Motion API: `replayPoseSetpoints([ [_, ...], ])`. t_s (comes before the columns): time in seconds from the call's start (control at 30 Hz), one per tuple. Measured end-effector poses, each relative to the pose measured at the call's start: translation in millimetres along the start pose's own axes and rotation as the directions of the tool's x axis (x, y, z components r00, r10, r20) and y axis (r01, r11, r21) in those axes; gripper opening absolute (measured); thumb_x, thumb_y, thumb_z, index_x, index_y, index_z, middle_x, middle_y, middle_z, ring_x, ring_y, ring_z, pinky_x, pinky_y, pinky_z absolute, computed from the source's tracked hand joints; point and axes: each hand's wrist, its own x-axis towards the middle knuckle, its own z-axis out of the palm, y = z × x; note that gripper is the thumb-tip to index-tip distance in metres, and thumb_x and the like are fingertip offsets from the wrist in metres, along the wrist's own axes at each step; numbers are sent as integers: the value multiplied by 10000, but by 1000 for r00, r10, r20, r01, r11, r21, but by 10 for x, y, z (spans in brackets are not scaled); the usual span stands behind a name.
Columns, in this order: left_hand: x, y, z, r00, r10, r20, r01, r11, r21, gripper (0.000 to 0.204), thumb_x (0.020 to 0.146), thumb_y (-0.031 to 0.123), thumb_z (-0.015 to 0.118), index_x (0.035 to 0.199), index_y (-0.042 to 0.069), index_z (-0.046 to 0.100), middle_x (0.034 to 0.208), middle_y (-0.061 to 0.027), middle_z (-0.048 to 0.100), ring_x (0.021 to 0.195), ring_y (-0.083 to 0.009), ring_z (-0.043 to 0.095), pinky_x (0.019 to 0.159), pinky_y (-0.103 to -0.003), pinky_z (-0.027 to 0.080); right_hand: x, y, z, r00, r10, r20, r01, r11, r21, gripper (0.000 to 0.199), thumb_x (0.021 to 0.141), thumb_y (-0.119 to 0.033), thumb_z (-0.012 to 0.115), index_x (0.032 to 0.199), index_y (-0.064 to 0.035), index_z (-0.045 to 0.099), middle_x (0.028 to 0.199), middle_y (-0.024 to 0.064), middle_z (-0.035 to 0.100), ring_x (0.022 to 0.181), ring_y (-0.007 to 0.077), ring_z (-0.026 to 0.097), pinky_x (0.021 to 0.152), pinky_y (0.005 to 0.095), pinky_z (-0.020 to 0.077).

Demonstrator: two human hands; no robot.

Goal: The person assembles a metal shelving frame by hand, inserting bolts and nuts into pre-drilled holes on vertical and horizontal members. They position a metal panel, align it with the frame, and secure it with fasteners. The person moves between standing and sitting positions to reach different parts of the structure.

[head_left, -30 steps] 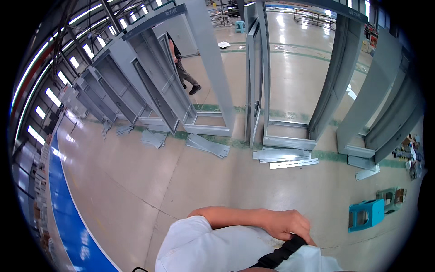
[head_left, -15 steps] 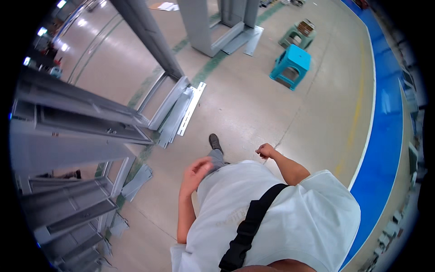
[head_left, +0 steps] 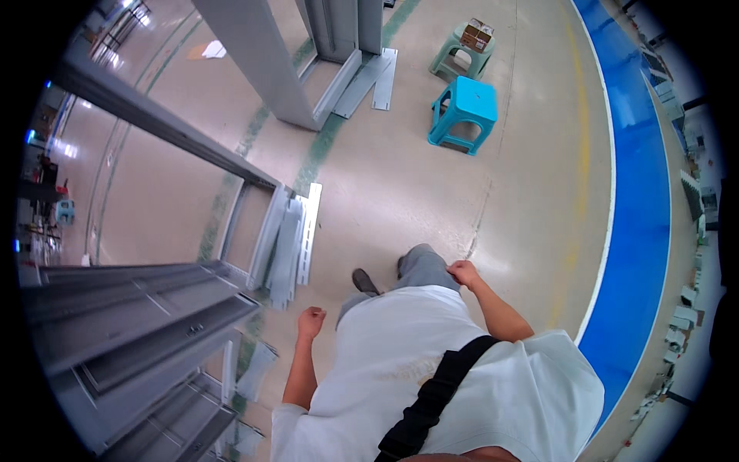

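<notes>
Left hand: our left hand (head_left: 310, 321) hangs at our side, fingers curled together into a loose fist, holding nothing.
Right hand: our right hand (head_left: 464, 272) rests by our grey trouser leg (head_left: 419, 267), fingers bent together, empty.
Nearest thing: a stack of flat grey metal panels (head_left: 291, 245) lies on the floor just left of our left hand, long, narrow, pale, edges overlapping.
Around: grey steel frames (head_left: 131, 308) stand left; a turquoise plastic stool (head_left: 463, 112) stands well ahead.
</notes>
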Motion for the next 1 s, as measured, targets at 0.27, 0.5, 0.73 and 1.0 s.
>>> replayPoseSetpoints([
  [0.27,543,2963,-496,905,321,278,-267,939,-217,276,894,233,731,1117,70,720,933,-124,722,838,-222,689,772,-327,544,-133,-1096,-915,933,-358,21,359,930,-86,245,848,-238,785,822,-47,635,692,8,624,623,104,556,575,301,469],
  [0.5,1045,4595,-931,856,369,363,-397,918,4,209,917,226,686,1036,58,720,926,-119,702,833,-281,670,744,-377,533,293,-2597,-2109,888,-239,392,273,961,-33,222,908,-191,722,1059,-28,726,859,55,715,741,106,638,689,272,537],
  [0.73,2121,5425,-772,789,517,331,-579,807,119,191,907,208,660,1000,45,693,899,-145,695,798,-332,655,712,-407,517,1140,-3522,-2566,767,-437,471,599,751,-278,319,932,-279,640,1178,-92,715,1035,149,727,950,324,695,851,365,553],
  [1.0,3742,6274,-756,874,284,394,-47,857,-514,225,974,218,579,948,14,670,809,27,605,770,-62,511,701,-258,447,2061,-4770,-3108,818,-209,535,351,919,-178,364,892,-111,639,1253,-99,685,1053,93,748,899,172,689,852,320,547],
])
